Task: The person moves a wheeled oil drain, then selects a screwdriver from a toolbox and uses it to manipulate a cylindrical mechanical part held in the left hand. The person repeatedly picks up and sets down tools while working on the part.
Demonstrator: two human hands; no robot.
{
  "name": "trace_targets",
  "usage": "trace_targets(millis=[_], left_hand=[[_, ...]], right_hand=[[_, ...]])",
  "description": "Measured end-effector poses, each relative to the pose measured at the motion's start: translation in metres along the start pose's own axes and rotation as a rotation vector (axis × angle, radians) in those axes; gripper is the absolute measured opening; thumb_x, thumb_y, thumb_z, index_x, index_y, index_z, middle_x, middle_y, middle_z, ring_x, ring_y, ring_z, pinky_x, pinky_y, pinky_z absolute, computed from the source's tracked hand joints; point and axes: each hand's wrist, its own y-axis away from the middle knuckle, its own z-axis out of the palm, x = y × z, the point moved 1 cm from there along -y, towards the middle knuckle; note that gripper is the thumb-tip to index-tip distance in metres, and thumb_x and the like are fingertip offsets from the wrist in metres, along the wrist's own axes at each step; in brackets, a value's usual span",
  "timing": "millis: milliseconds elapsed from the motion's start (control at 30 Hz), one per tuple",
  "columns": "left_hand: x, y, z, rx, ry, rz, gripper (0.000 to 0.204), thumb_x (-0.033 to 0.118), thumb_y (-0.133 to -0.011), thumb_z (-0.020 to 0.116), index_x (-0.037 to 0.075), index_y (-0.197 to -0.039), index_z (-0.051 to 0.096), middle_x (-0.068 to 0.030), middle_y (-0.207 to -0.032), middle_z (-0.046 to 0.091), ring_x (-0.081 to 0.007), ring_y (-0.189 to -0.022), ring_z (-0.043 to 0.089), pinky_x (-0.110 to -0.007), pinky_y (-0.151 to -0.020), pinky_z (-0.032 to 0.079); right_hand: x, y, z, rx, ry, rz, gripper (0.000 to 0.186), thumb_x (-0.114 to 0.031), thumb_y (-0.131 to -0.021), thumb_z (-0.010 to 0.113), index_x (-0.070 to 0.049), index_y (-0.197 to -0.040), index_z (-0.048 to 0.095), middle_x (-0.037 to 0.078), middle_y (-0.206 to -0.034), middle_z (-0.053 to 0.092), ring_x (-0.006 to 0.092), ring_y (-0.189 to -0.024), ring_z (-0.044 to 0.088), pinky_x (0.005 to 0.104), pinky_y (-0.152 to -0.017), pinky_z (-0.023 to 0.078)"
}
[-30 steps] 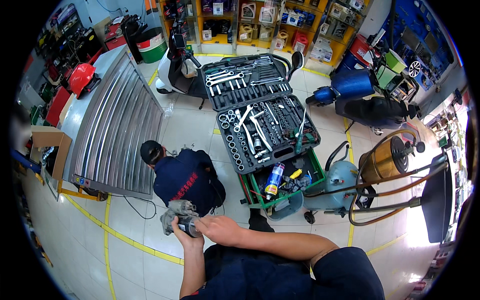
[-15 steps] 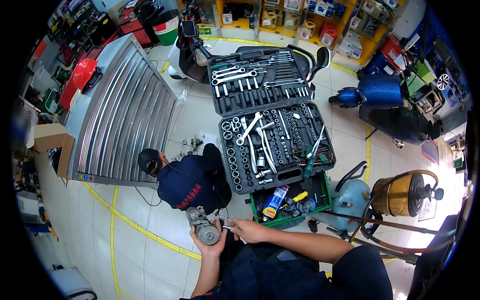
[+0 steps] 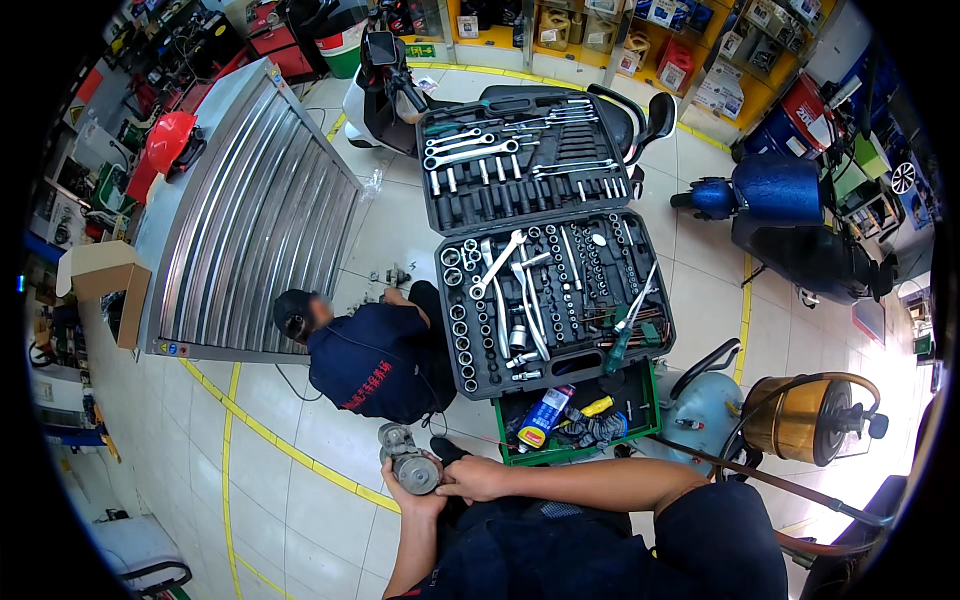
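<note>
My left hand (image 3: 416, 500) is wrapped round a worn grey metal part with a round pulley-like disc (image 3: 413, 470). It is held up in front of my body, the disc facing me. My right hand (image 3: 478, 478) is at the disc's right edge, its fingers curled and the fingertips against the part. Whatever sits between those fingers is too small or hidden to make out. Beyond my hands an open tool case (image 3: 548, 385) holds sockets, ratchets and wrenches. A loose combination wrench (image 3: 497, 267) and a green-handled screwdriver (image 3: 618, 345) lie on top of it.
A co-worker in dark clothes (image 3: 370, 350) crouches at the left, reaching toward small metal parts (image 3: 397, 276) on the floor. Under the case, a green drawer (image 3: 655, 400) holds a blue-and-yellow can (image 3: 546, 415). Right of it stands a tank (image 3: 700, 415); a metal cabinet (image 3: 250, 220) is at the left.
My right hand has moved in against the disc; the small metal piece it held apart from it no longer shows. The co-worker's arm now reaches toward the floor parts. The view has shifted slightly.
</note>
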Motion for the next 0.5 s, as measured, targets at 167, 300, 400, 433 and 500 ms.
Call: trace_targets(millis=[167,300,400,433,500], left_hand=[[0.003,-0.002,-0.011,-0.013,-0.008,-0.008,0.061,0.061,-0.094,0.068,0.006,-0.120,0.070,-0.0136,-0.106,0.073,-0.0283,-0.097,0.072,-0.041,-0.086,0.063],[0.005,-0.006,-0.020,-0.016,0.003,-0.015,0.060,0.061,-0.095,0.068,0.007,-0.119,0.071,-0.0134,-0.106,0.073,-0.0279,-0.097,0.072,-0.041,-0.085,0.063],[0.005,-0.006,-0.022,0.018,0.026,-0.039,0.059,0.061,-0.095,0.068,0.007,-0.119,0.071,-0.0131,-0.107,0.073,-0.0277,-0.098,0.072,-0.042,-0.084,0.063],[0.005,-0.006,-0.024,0.026,0.034,-0.046,0.059,0.061,-0.094,0.068,0.008,-0.120,0.071,-0.0130,-0.108,0.073,-0.0278,-0.098,0.072,-0.042,-0.085,0.063],[0.006,-0.008,-0.029,0.028,0.038,-0.048,0.061,0.061,-0.092,0.071,0.008,-0.121,0.068,-0.0127,-0.110,0.072,-0.0284,-0.101,0.071,-0.043,-0.086,0.063]], right_hand=[[-0.009,-0.001,-0.004,-0.086,-0.010,-0.024,0.053,-0.046,-0.112,0.059,-0.001,-0.089,0.076,0.011,-0.072,0.076,0.0301,-0.074,0.077,0.0468,-0.079,0.059],[-0.003,-0.008,0.000,-0.159,-0.044,-0.060,0.052,-0.044,-0.111,0.061,0.000,-0.089,0.075,0.011,-0.074,0.076,0.0297,-0.073,0.076,0.0463,-0.077,0.058],[-0.002,-0.010,0.003,-0.168,-0.036,-0.069,0.049,-0.041,-0.110,0.063,0.001,-0.089,0.077,0.013,-0.077,0.077,0.0296,-0.075,0.076,0.0462,-0.077,0.058],[-0.001,-0.011,0.003,-0.170,-0.031,-0.070,0.048,-0.040,-0.109,0.063,0.001,-0.088,0.077,0.013,-0.078,0.077,0.0298,-0.076,0.077,0.0463,-0.078,0.058],[-0.001,-0.012,0.004,-0.178,-0.024,-0.073,0.047,-0.039,-0.109,0.063,0.001,-0.087,0.077,0.014,-0.079,0.078,0.0303,-0.077,0.077,0.0466,-0.078,0.058]])
